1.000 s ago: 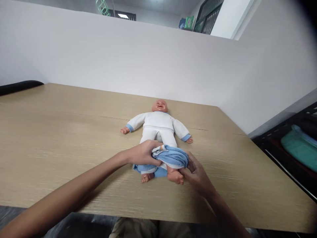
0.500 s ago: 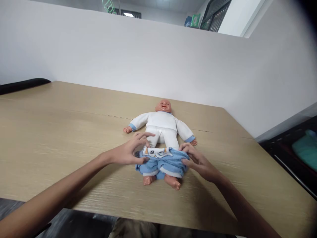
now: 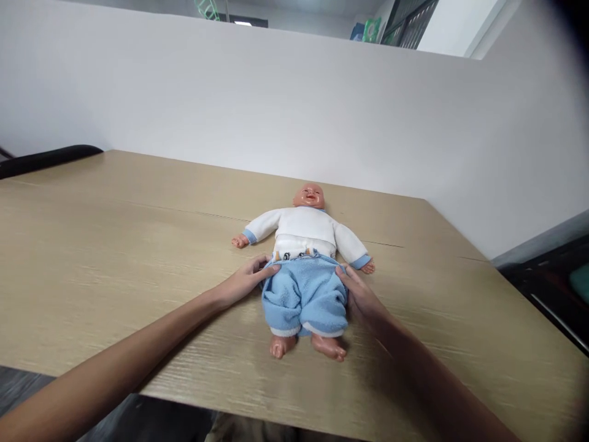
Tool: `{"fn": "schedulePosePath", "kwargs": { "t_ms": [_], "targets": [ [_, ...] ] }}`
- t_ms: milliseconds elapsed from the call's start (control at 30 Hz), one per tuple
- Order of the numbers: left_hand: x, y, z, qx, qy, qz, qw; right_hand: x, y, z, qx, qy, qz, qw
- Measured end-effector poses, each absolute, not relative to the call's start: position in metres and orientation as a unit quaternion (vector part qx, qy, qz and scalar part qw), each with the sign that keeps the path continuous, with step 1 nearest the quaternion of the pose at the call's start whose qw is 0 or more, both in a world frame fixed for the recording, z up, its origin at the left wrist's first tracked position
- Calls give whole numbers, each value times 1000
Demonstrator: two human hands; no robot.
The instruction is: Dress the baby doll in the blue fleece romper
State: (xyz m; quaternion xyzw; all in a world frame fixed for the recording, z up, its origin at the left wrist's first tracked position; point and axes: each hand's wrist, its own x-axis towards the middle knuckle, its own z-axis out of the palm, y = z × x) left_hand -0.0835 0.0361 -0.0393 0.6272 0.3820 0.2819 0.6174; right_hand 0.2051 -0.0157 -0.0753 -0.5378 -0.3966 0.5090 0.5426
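A baby doll lies on its back on the wooden table, head away from me and feet toward me. It wears a white long-sleeved top with blue cuffs. Blue fleece pants cover its legs up to the hips, with white hems above the bare feet. My left hand grips the pants at the left side of the waistband, thumb on top. At the right side of the waistband, my right hand pinches the cloth with its thumb over the front. Most fingers of both hands are hidden beside the doll.
The light wooden table runs back to a pale wall. A black object lies along the table's far left edge. Dark items stand beyond the right edge.
The pants have moved up from the doll's lower legs to its hips, and the bunched cloth has spread out. Both hands have moved up with the waistband and closed on it.
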Motion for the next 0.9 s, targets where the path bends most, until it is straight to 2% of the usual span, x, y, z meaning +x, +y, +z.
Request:
{"fn": "schedulePosePath", "kwargs": {
  "t_ms": [133,367,500,667,767,900],
  "targets": [
    [-79,35,-42,577,327,302,685,203,-19,-78,-546,-346,559,519],
    [-82,41,-42,580,360,313,660,214,-19,-70,-470,-441,604,470],
    [-90,48,-32,636,366,310,604,220,-22,-48,-493,-515,533,456],
    [-83,57,-6,758,334,345,442,213,-15,-10,-520,-596,412,452],
    [-71,68,1,739,336,343,473,207,3,-1,-533,-614,371,449],
    [-62,88,-8,666,357,353,552,214,30,-19,-544,-597,351,474]
  ]
}}
